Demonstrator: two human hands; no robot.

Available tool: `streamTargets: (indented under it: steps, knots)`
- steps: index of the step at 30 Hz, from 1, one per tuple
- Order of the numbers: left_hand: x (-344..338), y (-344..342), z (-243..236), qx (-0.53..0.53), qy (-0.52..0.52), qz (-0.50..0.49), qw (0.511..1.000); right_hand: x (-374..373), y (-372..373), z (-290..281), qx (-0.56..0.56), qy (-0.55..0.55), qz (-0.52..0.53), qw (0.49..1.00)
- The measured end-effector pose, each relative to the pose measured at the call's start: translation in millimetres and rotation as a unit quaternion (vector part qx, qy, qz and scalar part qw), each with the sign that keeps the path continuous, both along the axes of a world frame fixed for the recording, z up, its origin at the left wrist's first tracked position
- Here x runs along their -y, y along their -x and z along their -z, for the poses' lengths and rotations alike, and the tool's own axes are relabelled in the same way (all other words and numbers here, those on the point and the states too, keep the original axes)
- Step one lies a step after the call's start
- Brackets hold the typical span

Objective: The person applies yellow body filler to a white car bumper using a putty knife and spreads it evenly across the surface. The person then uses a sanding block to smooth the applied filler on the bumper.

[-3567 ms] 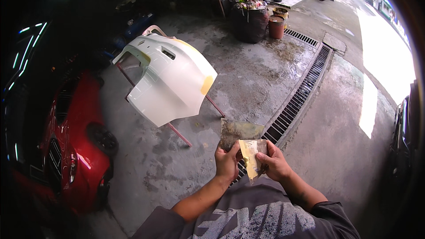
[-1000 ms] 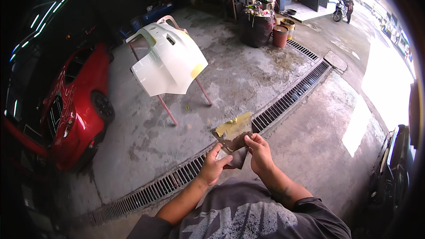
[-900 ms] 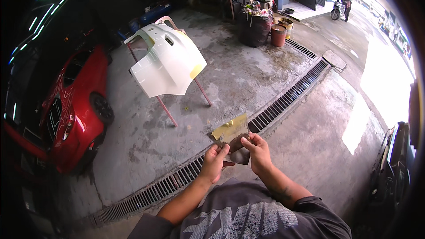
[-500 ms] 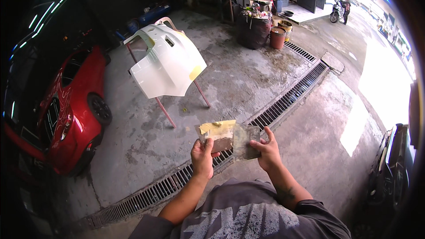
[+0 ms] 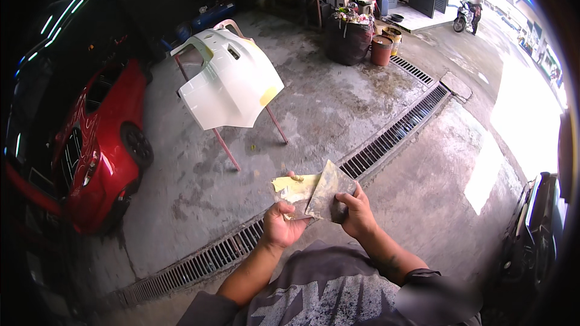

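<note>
My left hand (image 5: 281,228) grips a thin flat putty plate (image 5: 292,188) from below, thumb on top; a layer of soft yellow putty covers its far part. In my right hand (image 5: 360,214) is a greyish, stained flat spreader (image 5: 329,192), pinched with the thumb on its upper face. The spreader is tilted and overlaps the right side of the plate; whether its edge presses on the plate I cannot tell. Beyond the hands, a white car body panel (image 5: 226,84) with a yellow patch at its right corner rests on a stand with reddish legs (image 5: 226,150).
A slotted floor drain (image 5: 396,136) crosses the concrete diagonally beneath my hands. On the left stands a red car (image 5: 99,157). A black rubbish bag (image 5: 348,41) and a reddish bucket (image 5: 380,51) are at the back; a person beside a motorcycle (image 5: 464,17) is far right.
The spreader in my right hand has turned and tilted, one corner now pointing up and away. The putty plate has lowered slightly, with its putty shifted or spread in outline.
</note>
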State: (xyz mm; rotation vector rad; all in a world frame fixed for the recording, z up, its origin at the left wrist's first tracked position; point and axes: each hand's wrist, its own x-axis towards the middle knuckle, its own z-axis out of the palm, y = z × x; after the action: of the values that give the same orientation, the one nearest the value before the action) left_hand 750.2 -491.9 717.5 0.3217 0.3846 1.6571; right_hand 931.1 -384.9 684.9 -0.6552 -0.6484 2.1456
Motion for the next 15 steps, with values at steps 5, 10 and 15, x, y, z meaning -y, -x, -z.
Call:
streamTargets:
  steps: [5, 10, 15]
  knots:
    - [0, -3, -5, 0.027, -0.029, -0.009, 0.999, 0, -10, -1, -0.005, 0.010, -0.001, 1.000]
    - [0, -10, -29, 0.019, 0.004, -0.045, 0.999, -15, -19, -16, 0.040, -0.038, 0.012, 0.998]
    - [7, -17, -30, -0.029, -0.001, -0.049, 0.998, -21, -10, -27, 0.060, -0.084, 0.054, 0.993]
